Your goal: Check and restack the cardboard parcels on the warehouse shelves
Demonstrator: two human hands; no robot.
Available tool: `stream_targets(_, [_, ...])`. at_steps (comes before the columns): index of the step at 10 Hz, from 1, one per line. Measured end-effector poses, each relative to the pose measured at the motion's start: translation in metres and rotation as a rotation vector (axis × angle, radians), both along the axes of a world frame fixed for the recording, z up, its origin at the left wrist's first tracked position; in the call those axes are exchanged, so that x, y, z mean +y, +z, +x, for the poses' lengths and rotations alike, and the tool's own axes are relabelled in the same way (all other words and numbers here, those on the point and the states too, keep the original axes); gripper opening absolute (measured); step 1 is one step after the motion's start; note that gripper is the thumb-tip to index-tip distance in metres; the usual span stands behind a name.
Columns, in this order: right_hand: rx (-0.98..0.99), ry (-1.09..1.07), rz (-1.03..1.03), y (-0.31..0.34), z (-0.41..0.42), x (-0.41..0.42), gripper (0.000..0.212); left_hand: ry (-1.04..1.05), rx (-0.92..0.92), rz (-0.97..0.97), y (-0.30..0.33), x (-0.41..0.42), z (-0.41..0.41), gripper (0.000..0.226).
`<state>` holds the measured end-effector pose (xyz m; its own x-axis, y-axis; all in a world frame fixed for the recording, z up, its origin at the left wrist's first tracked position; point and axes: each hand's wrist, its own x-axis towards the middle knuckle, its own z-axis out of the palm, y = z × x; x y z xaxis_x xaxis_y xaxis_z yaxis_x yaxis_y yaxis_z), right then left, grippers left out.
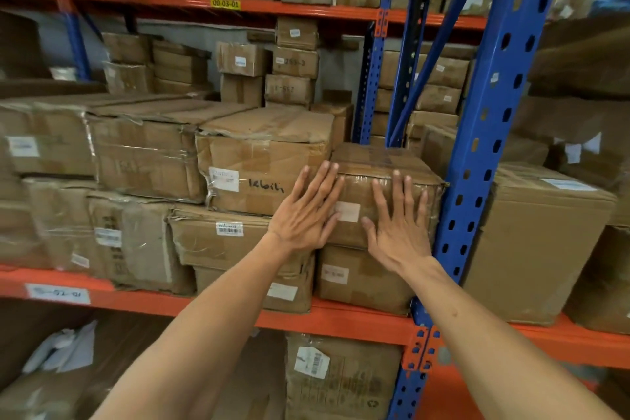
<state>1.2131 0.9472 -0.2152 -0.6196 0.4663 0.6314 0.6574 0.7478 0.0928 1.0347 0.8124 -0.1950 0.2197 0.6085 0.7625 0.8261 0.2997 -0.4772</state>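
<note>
Parcel, taped and glossy at centre right, is being pressed by flat, open left hand and right hand, gripping nothing; likely slippery, best taken by side edges.

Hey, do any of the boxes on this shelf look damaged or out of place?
Yes. The parcel marked in pen, left of both hands, has a crushed, torn top edge. The carton below and to its left is dented, with wrinkled tape. The parcel under the left hand and right hand looks intact.
</note>
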Motion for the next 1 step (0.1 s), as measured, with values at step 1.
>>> stream_targets(1, [-0.089,-0.008,-0.158,0.0049,0.0175,-0.0259,0.073,-0.024,-0.023,-0.040,-0.0052,-0.0125,0.0061,0.066])
